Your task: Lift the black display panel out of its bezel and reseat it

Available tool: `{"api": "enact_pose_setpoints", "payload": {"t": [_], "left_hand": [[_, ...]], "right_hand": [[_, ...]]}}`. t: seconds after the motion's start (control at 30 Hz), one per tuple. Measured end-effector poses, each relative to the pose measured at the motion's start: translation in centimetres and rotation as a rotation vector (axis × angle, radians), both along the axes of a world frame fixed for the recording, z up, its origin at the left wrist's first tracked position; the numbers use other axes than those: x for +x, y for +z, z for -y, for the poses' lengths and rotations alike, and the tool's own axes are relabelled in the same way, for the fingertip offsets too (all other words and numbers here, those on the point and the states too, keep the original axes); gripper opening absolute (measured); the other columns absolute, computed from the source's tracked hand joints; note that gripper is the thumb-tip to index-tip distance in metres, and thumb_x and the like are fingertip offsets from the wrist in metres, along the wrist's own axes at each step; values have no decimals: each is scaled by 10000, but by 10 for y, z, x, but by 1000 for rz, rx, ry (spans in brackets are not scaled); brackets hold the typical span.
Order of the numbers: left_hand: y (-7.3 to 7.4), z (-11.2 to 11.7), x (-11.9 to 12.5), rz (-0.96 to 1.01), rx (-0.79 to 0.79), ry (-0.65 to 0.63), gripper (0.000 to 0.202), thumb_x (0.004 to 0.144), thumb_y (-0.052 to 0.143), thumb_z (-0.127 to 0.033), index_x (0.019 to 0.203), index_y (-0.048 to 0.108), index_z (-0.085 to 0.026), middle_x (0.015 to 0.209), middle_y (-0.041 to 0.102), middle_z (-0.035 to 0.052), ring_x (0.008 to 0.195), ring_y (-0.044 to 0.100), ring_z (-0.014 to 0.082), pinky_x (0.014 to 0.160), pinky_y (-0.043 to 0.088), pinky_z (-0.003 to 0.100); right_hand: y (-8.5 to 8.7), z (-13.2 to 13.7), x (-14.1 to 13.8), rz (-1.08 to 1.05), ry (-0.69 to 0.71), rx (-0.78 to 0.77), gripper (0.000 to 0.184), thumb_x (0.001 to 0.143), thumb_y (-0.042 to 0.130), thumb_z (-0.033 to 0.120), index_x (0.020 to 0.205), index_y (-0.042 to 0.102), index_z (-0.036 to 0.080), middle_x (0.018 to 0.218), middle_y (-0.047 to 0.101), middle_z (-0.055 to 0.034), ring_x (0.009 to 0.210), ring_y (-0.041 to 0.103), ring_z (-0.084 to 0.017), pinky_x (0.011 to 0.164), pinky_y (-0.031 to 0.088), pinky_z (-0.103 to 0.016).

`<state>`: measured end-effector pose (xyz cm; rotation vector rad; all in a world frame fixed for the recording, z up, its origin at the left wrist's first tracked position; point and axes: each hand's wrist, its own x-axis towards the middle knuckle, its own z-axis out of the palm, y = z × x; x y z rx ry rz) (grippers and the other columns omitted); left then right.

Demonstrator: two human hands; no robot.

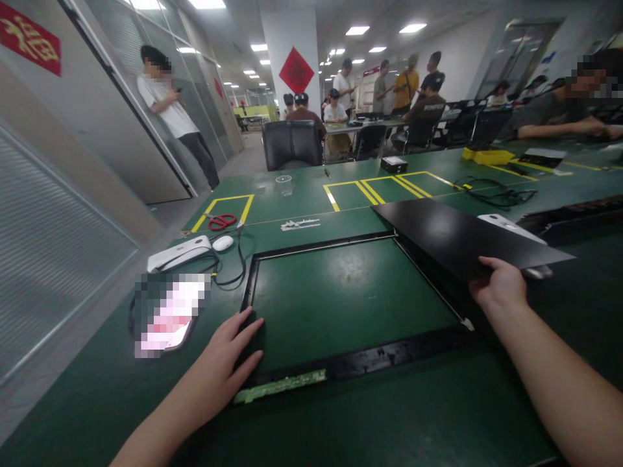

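Observation:
A black rectangular frame (389, 358) lies on the green table (341, 298), with the tabletop showing through its middle. Along its near left edge runs a strip of green circuit board (285, 386). My left hand (231, 353) rests on the frame's left side, fingers spread. At the right, my right hand (501, 288) grips the near edge of a thin black sheet (452, 230) between thumb and fingers. The sheet is tilted above the table, its far left corner close to the frame's far right corner. The fingers beneath the sheet are hidden.
Left of the frame are a phone (170, 318), a white device (180, 253) with cables, a white mouse (222, 243) and red scissors (222, 222). Beyond stand a clear cup (283, 185) and a yellow tray (487, 155). A person (559, 110) sits at the far right.

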<state>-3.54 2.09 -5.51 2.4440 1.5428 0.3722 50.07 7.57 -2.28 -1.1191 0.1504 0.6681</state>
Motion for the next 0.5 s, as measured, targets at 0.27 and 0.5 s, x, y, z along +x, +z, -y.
{"api": "enact_pose_setpoints", "payload": {"t": [0.27, 0.5], "left_hand": [[-14, 1, -6, 56, 51, 6, 538, 1042, 498, -463, 1525, 639, -273, 1684, 496, 169, 1528, 463, 433, 1195, 421, 644], [-11, 0, -3, 111, 49, 36, 541, 1023, 537, -474, 1526, 634, -301, 1678, 510, 153, 1566, 393, 447, 1211, 359, 692]], "right_hand": [[8, 6, -4, 29, 14, 71, 265, 763, 577, -70, 854, 637, 172, 982, 753, -18, 753, 711, -103, 660, 613, -173], [11, 15, -13, 84, 103, 126, 220, 715, 597, -25, 782, 642, 180, 869, 764, -33, 678, 711, -137, 701, 642, -235]]}}
